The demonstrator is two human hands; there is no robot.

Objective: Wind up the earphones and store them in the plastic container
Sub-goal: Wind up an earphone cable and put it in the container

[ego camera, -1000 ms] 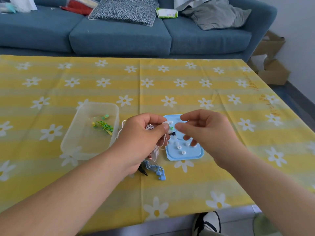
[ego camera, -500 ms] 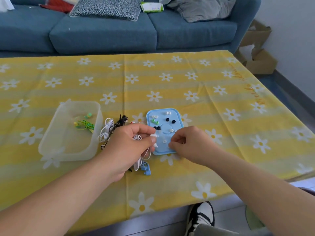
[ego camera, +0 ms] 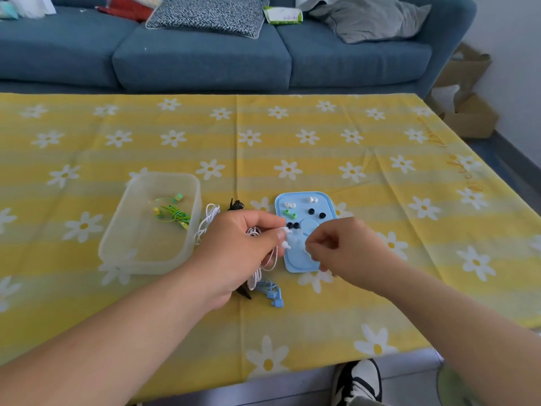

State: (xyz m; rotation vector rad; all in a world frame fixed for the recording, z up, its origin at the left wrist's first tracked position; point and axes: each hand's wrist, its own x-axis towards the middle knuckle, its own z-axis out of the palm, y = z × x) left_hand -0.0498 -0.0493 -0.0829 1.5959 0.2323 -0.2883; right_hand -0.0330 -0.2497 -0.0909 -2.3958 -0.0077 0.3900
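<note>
My left hand (ego camera: 237, 253) grips white earphones (ego camera: 265, 259) near their earbuds; the cord loops hang below the fingers. My right hand (ego camera: 339, 250) hovers over the near end of the blue lid (ego camera: 325, 206), its fingertips pinched on something small and white that I cannot make out. The clear plastic container (ego camera: 117, 247) stands to the left with green earphones (ego camera: 172, 213) inside. Blue earphones (ego camera: 270, 291) lie on the cloth under my left hand. Another white cord (ego camera: 206, 221) and a black earphone (ego camera: 236, 205) lie between container and lid.
The blue lid carries several loose ear tips in white, black and green. A yellow daisy tablecloth (ego camera: 292, 142) covers the table. A blue sofa (ego camera: 205, 54) stands behind, cardboard boxes (ego camera: 468, 112) at the right, and a shoe (ego camera: 360, 382) below the near edge.
My right hand came down from above the lid to its near end and drew its fingers together. My left hand kept hold of the white earphones. The camera view shifted.
</note>
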